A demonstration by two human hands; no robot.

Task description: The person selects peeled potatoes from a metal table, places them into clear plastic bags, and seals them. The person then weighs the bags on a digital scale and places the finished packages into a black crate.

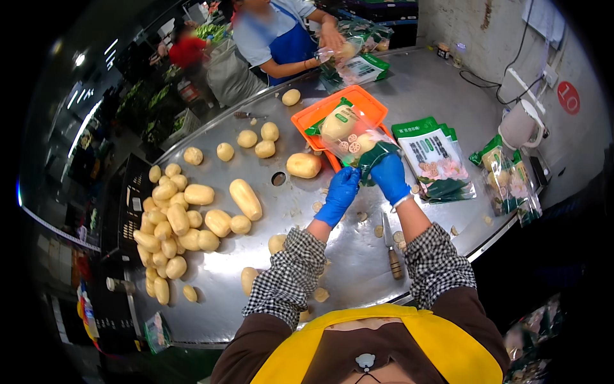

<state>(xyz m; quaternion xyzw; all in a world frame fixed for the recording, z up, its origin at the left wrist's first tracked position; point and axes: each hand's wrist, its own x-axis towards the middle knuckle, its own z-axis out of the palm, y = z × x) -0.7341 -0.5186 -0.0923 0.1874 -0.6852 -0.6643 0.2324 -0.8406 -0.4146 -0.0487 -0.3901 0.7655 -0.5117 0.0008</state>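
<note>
A clear printed plastic bag [331,139] with lotus root pieces inside lies across an orange plastic basket [367,96]. My left hand [341,192], in a blue glove, pinches the near edge of this bag. On the bag's dark green end is my right hand [389,176], also gloved in blue, with its fingertips partly hidden by the film. A thick lotus root segment [303,165] rests on the metal table left of the basket. Close to my right forearm lies a knife with a wooden handle [395,264], among small cut root ends [398,236].
Many lotus root segments [178,219] are heaped at the left, against a black crate [129,206]. Flat printed bags [434,156] are stacked right of the basket. Filled bags [506,177] and an electric kettle [520,126] stand farther right. Across the metal table [422,81], another person's hands [331,43] handle a bag.
</note>
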